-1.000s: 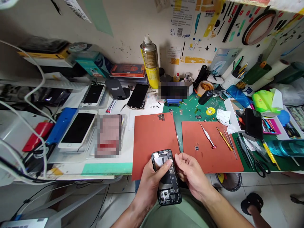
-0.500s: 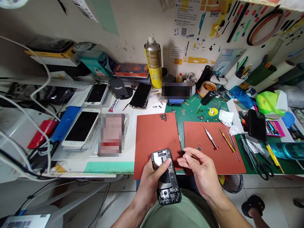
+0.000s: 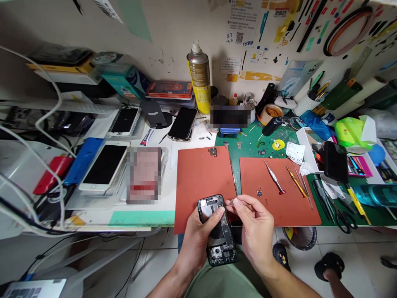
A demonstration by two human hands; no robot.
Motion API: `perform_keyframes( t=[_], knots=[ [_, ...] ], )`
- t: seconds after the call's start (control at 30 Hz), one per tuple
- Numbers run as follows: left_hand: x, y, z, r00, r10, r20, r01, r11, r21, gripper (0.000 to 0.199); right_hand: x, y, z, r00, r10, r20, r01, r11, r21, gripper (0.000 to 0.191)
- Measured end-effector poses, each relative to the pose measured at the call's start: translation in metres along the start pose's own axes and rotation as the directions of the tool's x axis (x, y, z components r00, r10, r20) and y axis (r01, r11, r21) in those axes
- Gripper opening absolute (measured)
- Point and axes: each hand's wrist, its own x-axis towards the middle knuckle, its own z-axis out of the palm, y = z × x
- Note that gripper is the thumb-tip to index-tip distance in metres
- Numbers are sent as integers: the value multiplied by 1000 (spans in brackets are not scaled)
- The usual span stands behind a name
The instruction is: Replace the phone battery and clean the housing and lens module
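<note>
An opened phone (image 3: pixel 223 236) with its inner parts showing is held upright over my lap, at the front edge of the bench. My left hand (image 3: pixel 200 231) wraps round its left side, thumb lying across the inner parts near the top. Close to the phone's upper right edge, my right hand (image 3: pixel 252 219) pinches with thumb and fingertips; what they hold, if anything, is too small to make out. Two reddish-brown mats, a left one (image 3: pixel 201 178) and a right one (image 3: pixel 297 207), lie beyond the hands.
Screwdrivers (image 3: pixel 274 177) and tweezers rest on the right mat, with scissors (image 3: pixel 344 221) further right. A white phone (image 3: pixel 105 166) lies at the left. A spray can (image 3: pixel 199 78) stands at the back. Beyond the bench's front edge, a person's foot (image 3: pixel 330 265) shows on the floor.
My right hand has moved left, bringing its fingertips to the phone's upper right edge. My left hand still holds the phone. Another shoe has come into view on the floor.
</note>
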Motion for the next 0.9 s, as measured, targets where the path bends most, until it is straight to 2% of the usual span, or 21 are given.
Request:
perform_keyframes(
  t=[0.27, 0.57, 0.9],
  knots=[
    [1, 1, 1, 998, 11, 55, -11, 1000, 6, 46, -2, -2, 3, 1000, -8, -16, 8, 1000, 8, 25],
    [0, 3, 2, 999, 17, 45, -18, 1000, 10, 48, -3, -4, 5, 1000, 8, -11, -8, 1000, 1, 26],
    [0, -3, 2, 998, 60, 10, -61, 998, 35, 42, -6, -1, 4, 999, -34, -19, 34, 998, -45, 21]
  ],
)
